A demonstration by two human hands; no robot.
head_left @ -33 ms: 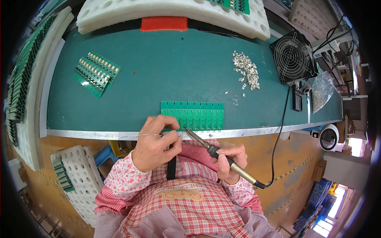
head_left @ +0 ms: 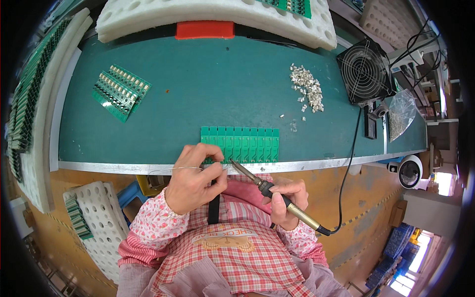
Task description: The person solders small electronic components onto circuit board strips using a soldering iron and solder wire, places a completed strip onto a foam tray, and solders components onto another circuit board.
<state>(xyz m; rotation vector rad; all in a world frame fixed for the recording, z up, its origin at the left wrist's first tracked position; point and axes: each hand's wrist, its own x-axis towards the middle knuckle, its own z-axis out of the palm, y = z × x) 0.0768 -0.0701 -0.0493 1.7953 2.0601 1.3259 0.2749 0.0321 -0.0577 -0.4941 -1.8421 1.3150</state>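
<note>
A green circuit board panel (head_left: 252, 141), split into several narrow strips, lies flat along the table's front edge. My right hand (head_left: 286, 199) grips a soldering iron (head_left: 299, 214) by its dark collar; the tip slants up and left to the panel's near edge. Close to that tip, my left hand (head_left: 195, 175) pinches a thin solder wire (head_left: 180, 168), which trails off to the left. The left fingers cover the panel's near left corner. Whether the tip touches the board is too small to tell.
Small white connectors (head_left: 308, 86) lie heaped at the right, near a black fan (head_left: 367, 72) and a plastic bag (head_left: 402, 114) of small parts. Populated boards (head_left: 121, 91) rest at the left. White foam (head_left: 213, 12) and a red block (head_left: 205, 29) line the back. The iron's cord (head_left: 349, 168) crosses the front edge.
</note>
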